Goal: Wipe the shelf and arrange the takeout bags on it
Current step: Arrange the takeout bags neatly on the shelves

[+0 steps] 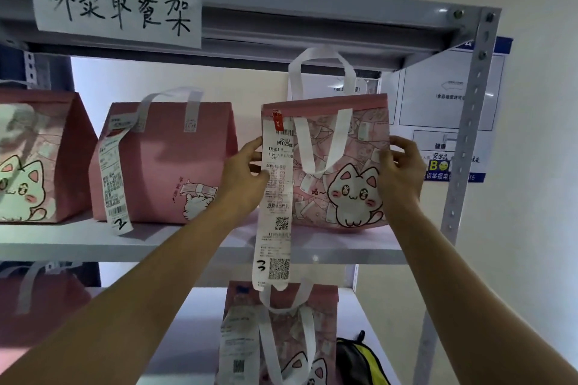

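Presently observed: third takeout bag (341, 166) — pink, cat print — standing at the right end of the middle shelf board (62, 244), held from both sides. Left hand (247, 178) against the bag's left edge, fingers extended along the side and touching the long receipt (275, 197) that hangs from the bag's top corner; palm turned toward the bag, not curled round it. Right hand (400, 166) on the bag's right edge, fingers and thumb curled and pinching the fabric there. Bag thus between the two hands, upright, its base on or just above the board — cannot tell which. Two white handles noted: one raised toward the upper beam (312, 31), one folded down across the front. Receipt marked "3" near its lower end, trailing below the board's front lip.

Further left on the same board: second pink bag (162, 162), upright, with a receipt marked "2" — well apart from the left hand. Another cat-print bag (34, 159) at the far left, partly out of frame.

Handwritten paper sign (119, 9) taped to the upper beam. On the lower board (194, 322), a further pink bag (281, 337) directly beneath the held one, with a black-and-yellow item (359, 359) just beside it. Posted notices (444, 109) on the wall behind the right upright (469, 134).
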Tool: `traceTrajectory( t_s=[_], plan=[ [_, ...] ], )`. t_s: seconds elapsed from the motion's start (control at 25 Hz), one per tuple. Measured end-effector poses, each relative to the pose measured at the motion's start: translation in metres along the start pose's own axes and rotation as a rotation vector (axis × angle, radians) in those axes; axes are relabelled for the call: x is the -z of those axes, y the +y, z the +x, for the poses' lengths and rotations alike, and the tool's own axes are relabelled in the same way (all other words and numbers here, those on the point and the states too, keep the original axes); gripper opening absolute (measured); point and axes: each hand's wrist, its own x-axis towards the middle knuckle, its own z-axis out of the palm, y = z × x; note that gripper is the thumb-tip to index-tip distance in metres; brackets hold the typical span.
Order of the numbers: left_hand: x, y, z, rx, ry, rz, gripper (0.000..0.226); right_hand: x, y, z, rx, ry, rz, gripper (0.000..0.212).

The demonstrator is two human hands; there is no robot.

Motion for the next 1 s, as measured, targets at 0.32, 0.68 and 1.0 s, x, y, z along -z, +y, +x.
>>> traceTrajectory(
  t_s=[0.32, 0.68, 1.0],
  plan=[
    [-0.002, -0.015, 0.007, 0.031, -0.034, 0.033, 0.065, -0.004, 0.02, 0.001, -0.011, -0.091, -0.111, 0.026],
    [0.001, -0.013, 0.006, 0.048, -0.032, 0.024, 0.062, -0.003, 0.017, -0.008, -0.068, -0.09, -0.207, 0.026],
    [0.009, -0.004, -0.009, -0.055, 0.028, 0.19, 0.038, 0.003, 0.013, -0.018, 0.1, -0.037, -0.322, 0.026]
  ],
)
